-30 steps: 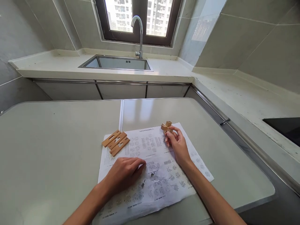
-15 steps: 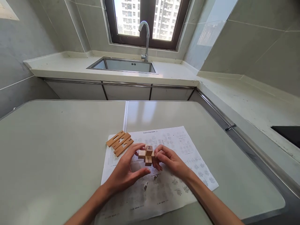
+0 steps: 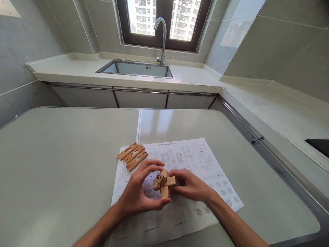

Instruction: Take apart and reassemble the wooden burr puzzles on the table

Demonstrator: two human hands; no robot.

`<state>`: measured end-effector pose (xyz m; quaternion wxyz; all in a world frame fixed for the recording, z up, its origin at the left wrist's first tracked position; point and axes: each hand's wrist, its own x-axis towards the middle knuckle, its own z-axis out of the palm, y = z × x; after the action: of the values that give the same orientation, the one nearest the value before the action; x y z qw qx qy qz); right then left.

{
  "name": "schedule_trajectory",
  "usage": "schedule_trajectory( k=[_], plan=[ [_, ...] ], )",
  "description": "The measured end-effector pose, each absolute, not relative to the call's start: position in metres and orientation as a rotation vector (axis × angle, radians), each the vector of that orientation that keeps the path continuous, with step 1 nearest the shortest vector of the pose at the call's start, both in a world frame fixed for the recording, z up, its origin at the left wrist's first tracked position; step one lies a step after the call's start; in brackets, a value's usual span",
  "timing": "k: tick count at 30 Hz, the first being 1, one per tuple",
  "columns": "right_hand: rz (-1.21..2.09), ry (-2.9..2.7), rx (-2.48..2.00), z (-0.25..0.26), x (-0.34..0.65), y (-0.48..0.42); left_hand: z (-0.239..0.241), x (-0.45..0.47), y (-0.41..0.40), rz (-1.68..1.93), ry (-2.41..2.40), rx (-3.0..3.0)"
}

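A small wooden burr puzzle (image 3: pixel 163 184), a cross of interlocked notched sticks with a number on one end, is held above a printed instruction sheet (image 3: pixel 205 164). My left hand (image 3: pixel 140 192) curls round its left side, thumb below and fingers above. From the right, my right hand (image 3: pixel 191 187) grips the puzzle with pinched fingers. Three loose notched wooden sticks (image 3: pixel 132 156) lie side by side on the sheet's far left corner.
The sheet lies on a pale grey table (image 3: pixel 64 154) with a seam down its middle. Beyond it runs a white counter with a steel sink (image 3: pixel 136 68) and a tap (image 3: pixel 161 37) under a window. A counter continues along the right wall.
My right hand carried the puzzle from the sheet's far right towards me; my left hand rose off the paper and took hold of it. The puzzle has since turned in both hands.
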<state>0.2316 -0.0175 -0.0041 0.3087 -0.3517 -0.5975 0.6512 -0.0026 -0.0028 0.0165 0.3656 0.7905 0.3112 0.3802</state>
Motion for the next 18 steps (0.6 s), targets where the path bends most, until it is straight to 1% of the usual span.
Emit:
schedule_trajectory(
  k=[4,7,13,18],
  plan=[
    [1.545,-1.504,-1.071,-0.011,0.226,-0.019,0.014,0.000,-0.005,0.995,0.829,2.034],
    [1.499,-1.494,-1.095,-0.016,0.224,-0.019,0.013,0.000,-0.006,1.009,0.844,1.999],
    [1.547,-1.529,-1.013,-0.010,0.224,-0.019,0.008,0.000,-0.005,1.004,0.859,1.987],
    [1.684,-1.514,-0.865,-0.003,0.225,-0.021,0.009,0.000,-0.004,1.036,0.907,1.957]
  ],
)
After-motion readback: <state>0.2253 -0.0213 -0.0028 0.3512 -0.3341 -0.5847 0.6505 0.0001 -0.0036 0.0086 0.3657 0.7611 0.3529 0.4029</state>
